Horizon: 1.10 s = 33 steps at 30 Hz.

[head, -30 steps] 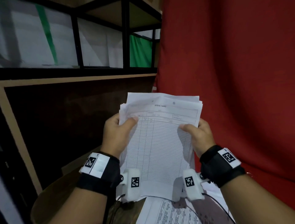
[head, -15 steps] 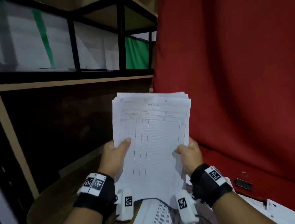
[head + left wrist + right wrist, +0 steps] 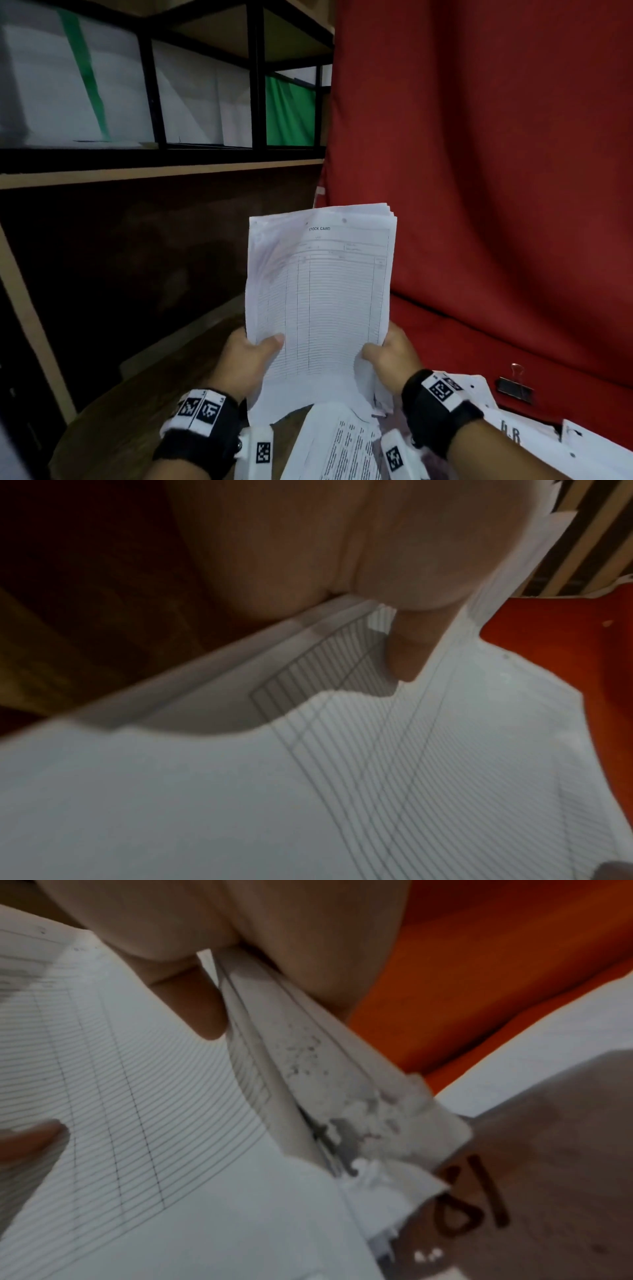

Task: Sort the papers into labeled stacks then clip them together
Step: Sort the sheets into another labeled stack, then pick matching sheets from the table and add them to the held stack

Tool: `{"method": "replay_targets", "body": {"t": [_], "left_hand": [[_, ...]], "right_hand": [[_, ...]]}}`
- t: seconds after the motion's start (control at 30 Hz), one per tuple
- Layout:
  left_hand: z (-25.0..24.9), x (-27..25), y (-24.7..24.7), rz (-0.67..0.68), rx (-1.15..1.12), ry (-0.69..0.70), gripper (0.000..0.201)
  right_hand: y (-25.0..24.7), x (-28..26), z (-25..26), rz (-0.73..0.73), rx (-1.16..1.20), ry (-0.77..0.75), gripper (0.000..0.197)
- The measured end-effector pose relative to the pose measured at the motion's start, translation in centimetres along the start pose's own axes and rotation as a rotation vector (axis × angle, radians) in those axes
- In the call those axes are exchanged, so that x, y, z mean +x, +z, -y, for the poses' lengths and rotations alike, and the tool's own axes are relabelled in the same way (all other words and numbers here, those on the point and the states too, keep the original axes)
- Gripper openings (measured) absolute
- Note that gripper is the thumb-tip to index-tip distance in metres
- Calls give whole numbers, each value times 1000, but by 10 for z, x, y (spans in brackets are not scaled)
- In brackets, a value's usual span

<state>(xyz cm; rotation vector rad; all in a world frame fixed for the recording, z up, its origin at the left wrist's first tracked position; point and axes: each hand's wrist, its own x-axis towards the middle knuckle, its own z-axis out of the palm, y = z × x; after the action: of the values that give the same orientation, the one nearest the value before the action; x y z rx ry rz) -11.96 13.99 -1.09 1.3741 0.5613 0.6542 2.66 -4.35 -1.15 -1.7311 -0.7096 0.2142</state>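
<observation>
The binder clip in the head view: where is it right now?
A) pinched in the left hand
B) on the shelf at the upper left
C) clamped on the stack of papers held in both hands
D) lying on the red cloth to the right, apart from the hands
D: the binder clip lies on the red cloth, while the left hand and right hand both grip the stack of papers.

The white ruled paper stack [image 3: 320,301] looks thin and matt, its lower right corner frayed. Far right, red draped cloth [image 3: 496,154] is soft, matt; the black binder clip [image 3: 514,389] is metal.
</observation>
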Motion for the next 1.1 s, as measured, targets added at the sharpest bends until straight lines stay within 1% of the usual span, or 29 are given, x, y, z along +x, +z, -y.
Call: {"method": "replay_targets", "body": {"t": [0.03,0.1,0.13,0.2,0.23,0.27,0.33,0.37,0.43,0.5,0.53,0.57,0.6,0.67,0.7,0.73,0.83,0.87,0.93,1.0,1.1], "left_hand": [[-1,2,-1,-16,25,12,11],[-1,7,-2,-50,11,17,15],[0,8,-4,-63,4,20,14],[6,11,-8,-97,-26,26,14],[11,12,-9,-123,-70,24,16],[18,12,-11,-147,-130,17,18],[33,14,-13,-197,-276,-11,24],[39,14,-13,-230,-352,-33,28],[50,17,-18,-299,-475,-70,32],[58,22,-25,-332,-549,-86,25],[61,25,-28,-340,-565,-94,19],[64,28,-31,-343,-575,-101,16],[66,28,-33,-346,-583,-104,18],[69,29,-36,-351,-593,-110,29],[71,30,-37,-349,-591,-108,32],[72,30,-37,-342,-589,-108,34],[77,33,-40,-332,-578,-128,34],[78,33,-40,-326,-570,-135,34],[80,35,-40,-318,-549,-149,34],[80,36,-39,-319,-531,-164,34],[83,37,-40,-320,-522,-174,33]], "right_hand": [[1,1,2,-5,-4,-4,46],[-2,4,7,1,-12,-24,44],[-5,6,11,-3,-6,-17,40],[-16,9,15,-20,-7,0,24],[-23,10,16,-30,-23,5,19],[-30,11,14,-40,-57,19,19],[-48,13,7,-28,-172,86,22],[-57,13,1,4,-259,134,23],[-69,9,-7,138,-527,197,21],[-72,-3,-10,286,-773,202,14],[-70,-9,-10,340,-849,191,14],[-67,-13,-11,390,-901,175,18],[-63,-17,-11,435,-929,171,24],[-55,-20,-16,491,-921,196,39],[-53,-21,-19,499,-934,210,42],[-51,-22,-21,496,-956,206,38],[-47,-27,-29,433,-986,127,11],[-47,-27,-35,402,-996,92,7],[-48,-27,-35,370,-978,72,10],[-51,-26,-30,386,-965,67,10],[-59,-26,-21,350,-916,55,19]]}}
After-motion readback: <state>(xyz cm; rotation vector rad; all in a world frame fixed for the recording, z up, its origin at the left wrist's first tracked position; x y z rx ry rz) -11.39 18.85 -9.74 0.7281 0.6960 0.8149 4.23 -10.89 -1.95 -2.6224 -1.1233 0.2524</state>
